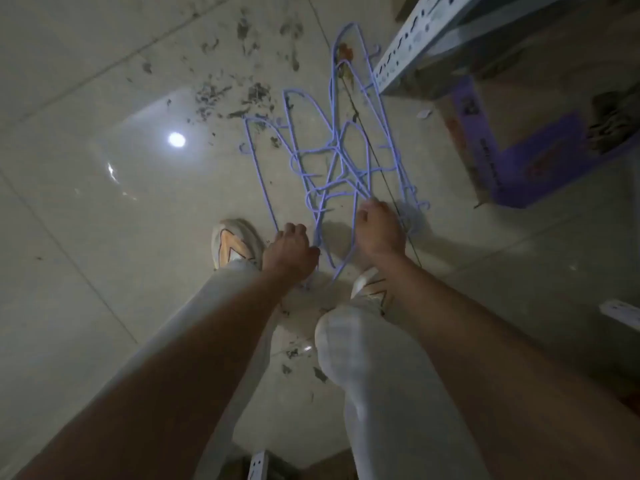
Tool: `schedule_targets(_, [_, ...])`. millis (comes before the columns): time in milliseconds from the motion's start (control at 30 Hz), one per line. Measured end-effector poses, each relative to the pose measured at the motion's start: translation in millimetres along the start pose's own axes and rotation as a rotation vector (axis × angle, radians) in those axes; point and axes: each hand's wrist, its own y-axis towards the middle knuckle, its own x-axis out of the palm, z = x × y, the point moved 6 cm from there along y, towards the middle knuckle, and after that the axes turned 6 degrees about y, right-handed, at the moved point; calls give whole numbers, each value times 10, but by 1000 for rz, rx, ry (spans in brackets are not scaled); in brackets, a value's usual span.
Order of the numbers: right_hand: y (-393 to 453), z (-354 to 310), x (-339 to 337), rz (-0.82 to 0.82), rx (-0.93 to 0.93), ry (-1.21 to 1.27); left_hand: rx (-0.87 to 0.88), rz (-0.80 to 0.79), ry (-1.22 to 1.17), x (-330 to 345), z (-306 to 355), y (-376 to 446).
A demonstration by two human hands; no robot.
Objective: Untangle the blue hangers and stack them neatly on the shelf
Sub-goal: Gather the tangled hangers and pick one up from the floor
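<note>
While the blue hangers lie tangled on the floor, left hand and right hand each grip a wire, apparently to pull them free.

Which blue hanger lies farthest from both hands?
The blue hanger at the top, beside the metal shelf post; the others lie tangled nearer the hands.
</note>
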Motion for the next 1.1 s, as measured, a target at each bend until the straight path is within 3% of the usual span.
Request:
schedule_targets(100, [436, -16, 105, 144, -39, -79, -90, 46, -119, 140, -207, 387])
schedule_targets(233, [924, -66, 364, 101, -75, -298, -76, 98, -124, 336, -394, 745])
schedule_targets(367, [1136, -62, 417, 140, -155, -368, -86, 169, -145, 432, -553, 861])
schedule_targets(567, [925, -50, 409, 35, -269, -375, -98, 218, -198, 452, -562, 645])
schedule_targets(667, [615, -64, 135, 78, -234, -225, -115, 151, -247, 358, -489, 359])
schedule_targets(733, [322, -137, -86, 44, -165, 74, -138, 88, -347, 243, -363, 84])
schedule_targets(800, [-33, -321, -261, -49, -68, 474, -131, 61, -603, 48, -116, -250])
schedule_targets(900, [-652, -753, -597, -183, -1, 808, -51, 157, -1021, -558, 335, -825])
schedule_targets(967, [-1099, -1047, -905, -224, 26, 902, -43, 224, -1172, -1035, 480, -1247])
schedule_targets(1100, [-1907, -1651, -1594, -215, -28, 896, -117, 119, -1415, -1739, 671, -2234])
